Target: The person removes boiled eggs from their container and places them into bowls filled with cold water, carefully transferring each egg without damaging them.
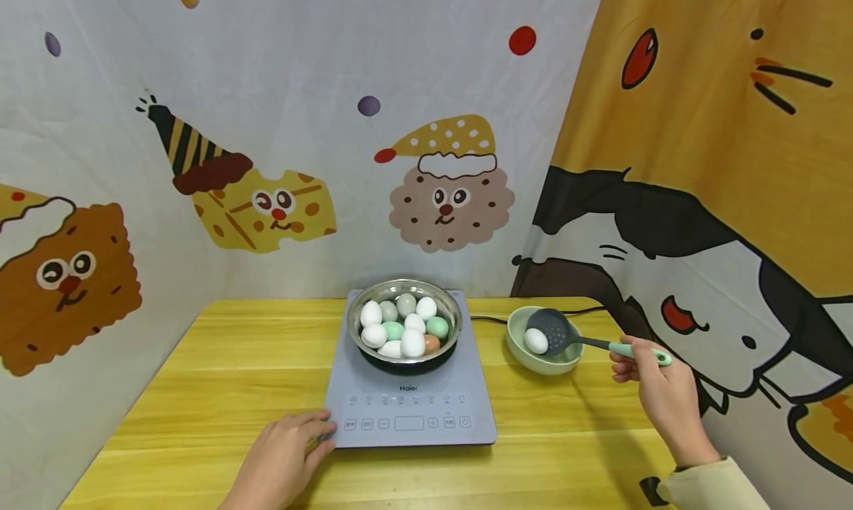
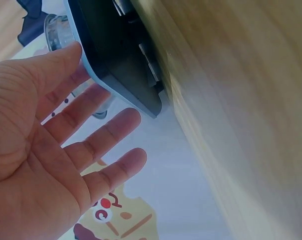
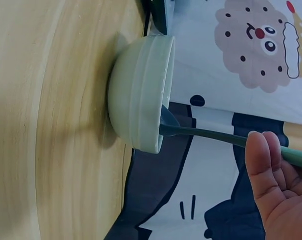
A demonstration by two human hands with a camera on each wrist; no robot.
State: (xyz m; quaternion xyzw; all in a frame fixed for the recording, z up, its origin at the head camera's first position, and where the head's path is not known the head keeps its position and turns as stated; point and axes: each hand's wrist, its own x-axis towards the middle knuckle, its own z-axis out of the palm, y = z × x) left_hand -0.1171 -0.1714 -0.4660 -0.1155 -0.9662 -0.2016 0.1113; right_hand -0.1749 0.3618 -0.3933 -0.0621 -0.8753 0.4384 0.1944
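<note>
My right hand (image 1: pixel 666 391) grips the green handle of a dark slotted skimmer (image 1: pixel 552 329). The skimmer's head lies in a pale green bowl (image 1: pixel 543 363), with a white egg (image 1: pixel 536 340) on or against it. In the right wrist view the bowl hides the skimmer's head and the egg. With fingers extended, my left hand (image 1: pixel 283 454) touches the front left corner of a grey induction cooker (image 1: pixel 413 406). On the cooker stands a steel pot (image 1: pixel 455 334) heaped with several white, green, grey and brown eggs (image 1: pixel 415 323).
The cooker and bowl stand on a yellow wooden table (image 1: pixel 233 377). A black cord (image 1: pixel 489 319) runs behind the bowl. A curtain (image 1: pixel 300 51) with cartoon prints hangs along the back and right side. A small dark object (image 1: pixel 653 491) shows by the right sleeve.
</note>
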